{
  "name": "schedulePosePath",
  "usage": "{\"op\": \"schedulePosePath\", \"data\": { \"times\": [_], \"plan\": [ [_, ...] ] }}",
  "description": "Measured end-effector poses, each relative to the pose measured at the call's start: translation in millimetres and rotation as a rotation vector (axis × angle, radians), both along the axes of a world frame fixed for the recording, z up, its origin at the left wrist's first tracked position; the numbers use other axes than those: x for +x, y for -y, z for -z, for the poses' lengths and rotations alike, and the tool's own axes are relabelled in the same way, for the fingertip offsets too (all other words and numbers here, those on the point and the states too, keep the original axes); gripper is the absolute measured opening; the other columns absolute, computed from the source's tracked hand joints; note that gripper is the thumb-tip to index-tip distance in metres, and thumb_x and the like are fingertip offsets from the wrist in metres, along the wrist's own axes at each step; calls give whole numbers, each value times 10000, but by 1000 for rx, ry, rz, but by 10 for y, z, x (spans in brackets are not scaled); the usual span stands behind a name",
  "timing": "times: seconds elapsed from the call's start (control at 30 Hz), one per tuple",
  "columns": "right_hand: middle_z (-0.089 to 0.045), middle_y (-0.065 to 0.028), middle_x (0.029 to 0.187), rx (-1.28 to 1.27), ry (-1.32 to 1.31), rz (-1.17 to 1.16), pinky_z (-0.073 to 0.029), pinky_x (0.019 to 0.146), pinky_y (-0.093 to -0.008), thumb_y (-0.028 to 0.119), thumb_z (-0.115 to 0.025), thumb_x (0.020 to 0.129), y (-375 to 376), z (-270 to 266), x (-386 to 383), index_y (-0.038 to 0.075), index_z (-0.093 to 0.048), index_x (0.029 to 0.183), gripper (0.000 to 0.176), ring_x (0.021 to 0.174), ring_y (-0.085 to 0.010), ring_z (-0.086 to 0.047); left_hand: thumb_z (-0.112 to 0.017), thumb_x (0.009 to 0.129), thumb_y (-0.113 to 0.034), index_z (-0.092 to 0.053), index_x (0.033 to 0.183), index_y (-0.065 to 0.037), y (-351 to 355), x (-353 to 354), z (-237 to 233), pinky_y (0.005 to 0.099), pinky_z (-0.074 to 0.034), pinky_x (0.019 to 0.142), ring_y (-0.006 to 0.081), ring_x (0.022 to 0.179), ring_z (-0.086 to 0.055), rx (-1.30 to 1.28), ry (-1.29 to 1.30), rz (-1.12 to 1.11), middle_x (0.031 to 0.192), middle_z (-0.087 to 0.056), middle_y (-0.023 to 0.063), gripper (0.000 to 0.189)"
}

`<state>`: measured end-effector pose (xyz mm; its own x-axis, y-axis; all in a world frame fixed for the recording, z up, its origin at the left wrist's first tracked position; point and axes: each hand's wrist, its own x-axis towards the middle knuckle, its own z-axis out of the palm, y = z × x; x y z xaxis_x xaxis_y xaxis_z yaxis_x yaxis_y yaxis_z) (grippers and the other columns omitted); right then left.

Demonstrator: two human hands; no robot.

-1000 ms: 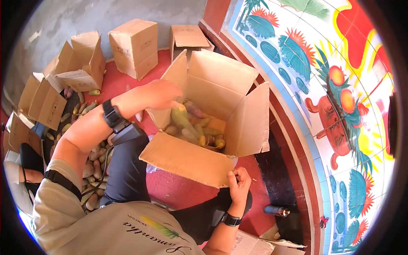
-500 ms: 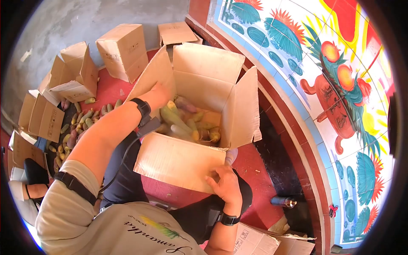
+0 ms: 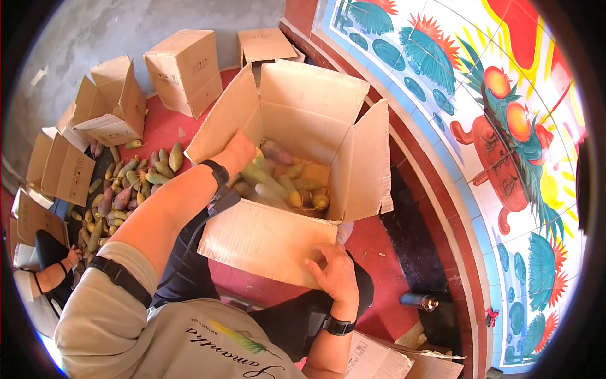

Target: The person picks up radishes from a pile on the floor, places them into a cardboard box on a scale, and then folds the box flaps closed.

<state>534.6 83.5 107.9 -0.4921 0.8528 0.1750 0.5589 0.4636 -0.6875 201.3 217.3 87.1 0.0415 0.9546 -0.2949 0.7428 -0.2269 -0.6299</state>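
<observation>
A large open cardboard box (image 3: 268, 243) stands before me, its flaps spread. My left hand (image 3: 240, 150) reaches over its left side, next to the long green vegetables (image 3: 265, 177) inside; its fingers are hidden. More green and purplish vegetables lie on the box bottom. At the front flap's right corner is my right hand (image 3: 331, 268), with thumb and index finger curved near the cardboard edge and nothing visible held between them.
Many loose vegetables (image 3: 123, 199) lie on the red floor at left. Other cardboard boxes (image 3: 183, 72) stand behind and left. Another person's hand (image 3: 74, 256) is at far left. A dark bottle (image 3: 420, 300) lies at right.
My left hand and forearm have shifted slightly; the forearm covers less of the floor pile. Another person's hand now shows at far left. My right hand stays at the flap.
</observation>
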Motion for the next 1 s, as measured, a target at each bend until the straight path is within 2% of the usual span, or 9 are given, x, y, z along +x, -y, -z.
{"op": "schedulePosePath", "data": {
  "times": [0.07, 0.23, 0.43, 0.57, 0.67, 0.73, 0.87, 0.93, 1.0],
  "plan": [
    [-612, -148, 848, 10, 6, 2, -464, 716, -387, 212, -689, 705, -3, 0, -2, 9, -618, 929, 310, 798, -314, -573, -569, 789, -179, -689, 953, -156, 28, 29, -16, 384, -359, 862, 188, 977, -584, -11, -22, -43, 1007, -652, 11, 205],
    [-619, -150, 844, -46, 32, -1, -467, 713, -384, 204, -691, 704, -18, 13, 0, 8, -619, 937, 313, 794, -309, -583, -572, 785, -189, -701, 927, -170, 101, -16, 15, 389, -372, 843, 182, 973, -590, 27, -138, 105, 971, -666, 7, 193],
    [-622, -151, 845, -36, 24, 26, -469, 701, -381, 198, -693, 702, -29, 72, -8, 11, -625, 927, 300, 785, -302, -590, -568, 777, -178, -701, 921, -147, 144, -7, -48, 389, -379, 836, 183, 971, -589, -62, -87, 111, 986, -661, 34, 198],
    [-605, -147, 747, 5, 10, 42, -469, 639, -358, 215, -679, 715, -42, 81, -14, 5, -623, 944, 316, 677, -270, -581, -560, 774, -158, -699, 886, -138, 215, -6, -111, 366, -423, 760, 190, 896, -619, -38, -126, 207, 937, -670, 58, 180],
    [-602, -145, 736, -27, 17, 57, -468, 618, -347, 210, -679, 715, -38, 78, -23, 11, -626, 947, 310, 653, -258, -580, -553, 767, -138, -676, 841, -104, 287, 21, -233, 392, -465, 671, 228, 803, -646, -82, 95, 175, 872, -672, 101, 147],
    [-600, -144, 729, -33, 26, 65, -467, 609, -342, 207, -679, 715, -45, 80, -31, 13, -628, 948, 308, 644, -254, -581, -541, 768, -132, -638, 800, -58, 349, 60, -303, 444, -481, 649, 276, 748, -650, -15, 399, 72, 810, -661, 139, 126],
    [-598, -144, 717, -32, 31, 71, -463, 608, -341, 201, -675, 718, -47, 74, -35, 15, -628, 942, 295, 649, -251, -583, -506, 799, -107, -625, 981, -66, 445, 203, -428, 422, -498, 719, 342, 880, -619, -99, 581, -10, 960, -632, 170, 221],
    [-598, -145, 715, -25, 39, 75, -462, 607, -341, 200, -674, 719, -46, 86, -39, 14, -628, 940, 293, 652, -252, -585, -601, 757, -148, -546, 906, -43, 479, 166, -364, 470, -465, 698, 375, 795, -601, 2, 809, 54, 798, -610, 186, 191],
    [-597, -148, 712, -30, 51, 79, -461, 605, -341, 201, -675, 720, -57, 104, -41, 9, -623, 932, 292, 651, -254, -586, -612, 751, -136, -521, 926, -44, 500, 147, -372, 468, -458, 696, 387, 806, -589, 20, 877, 37, 809, -600, 191, 218]
  ]
}}
